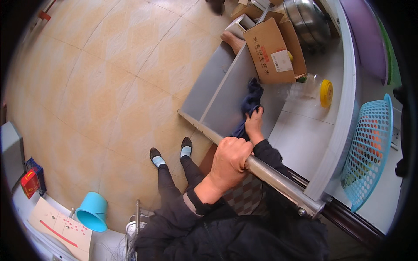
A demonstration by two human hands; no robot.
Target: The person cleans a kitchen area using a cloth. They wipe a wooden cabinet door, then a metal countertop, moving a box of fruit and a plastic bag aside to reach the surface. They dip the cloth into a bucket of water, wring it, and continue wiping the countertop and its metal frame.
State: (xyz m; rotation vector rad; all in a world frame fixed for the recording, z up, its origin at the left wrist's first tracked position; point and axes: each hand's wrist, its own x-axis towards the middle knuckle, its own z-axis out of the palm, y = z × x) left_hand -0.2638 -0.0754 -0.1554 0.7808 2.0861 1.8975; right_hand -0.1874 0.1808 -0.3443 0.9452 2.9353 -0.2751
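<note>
Right now, line by line:
Left hand: my left hand [229,157] is clamped around the metal rail [278,182], which runs along the near edge of the grey shelf [226,93].
Right hand: my right hand [254,124] is closed on the dark blue cloth [249,106], pressing it on the shelf's flat surface.
Cloth: it lies bunched in the middle of the shelf, trailing far and near of my fingers.
Handling: I judge it soft, light and limp; best gripped in a fistful at the bunched middle, as it would slide easily over the smooth panel.
Edges: a raised lip divides the shelf to the left; the cardboard box [272,52] stands at the far end.
Room: the yellow tape roll [326,92] sits to the right, the blue basket [370,148] further right; bare panel lies between cloth and box.
</note>
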